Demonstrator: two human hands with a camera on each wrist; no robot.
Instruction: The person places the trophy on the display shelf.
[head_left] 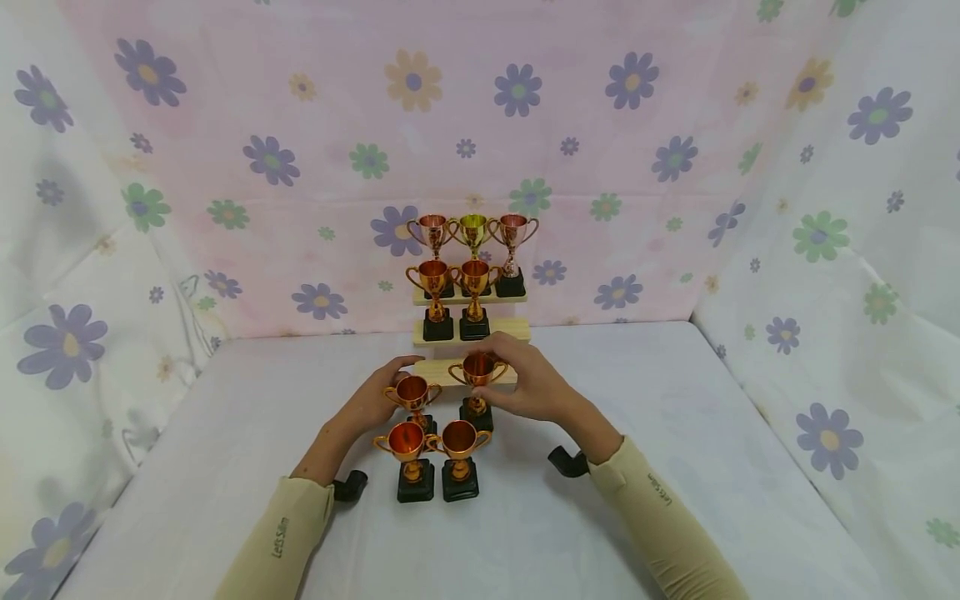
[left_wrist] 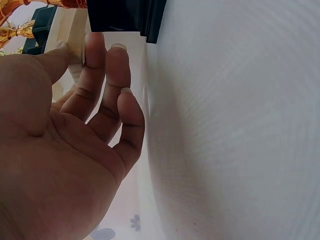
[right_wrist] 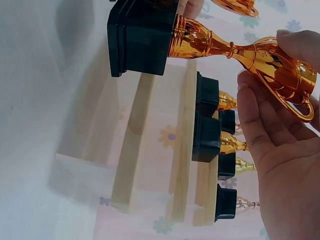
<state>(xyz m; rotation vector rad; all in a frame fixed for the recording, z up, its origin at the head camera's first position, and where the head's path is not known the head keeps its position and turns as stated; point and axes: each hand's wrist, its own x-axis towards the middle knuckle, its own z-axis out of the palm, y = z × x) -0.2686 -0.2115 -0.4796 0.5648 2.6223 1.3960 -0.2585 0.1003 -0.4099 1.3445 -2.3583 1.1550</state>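
Note:
My right hand (head_left: 531, 382) pinches a small orange-gold trophy cup (head_left: 477, 404) by its bowl, between thumb and fingers. In the right wrist view that trophy (right_wrist: 192, 40) has its black base off the lowest board of a stepped wooden stand (right_wrist: 132, 145). My left hand (head_left: 369, 402) holds the left end of this board (head_left: 437, 372); the left wrist view has thumb and forefinger on either side of the wood (left_wrist: 75, 36). Beside the left hand stands another orange-gold trophy (head_left: 412, 390), partly hiding the fingers in the head view.
Two orange-gold trophies (head_left: 406, 446) stand nearer on the white cloth (head_left: 510, 542). On the stand's middle step are two more gold trophies (head_left: 433, 279), and three trophies in pink and yellow-gold (head_left: 513, 237) occupy the top. Flowered cloth (head_left: 322, 258) hangs behind.

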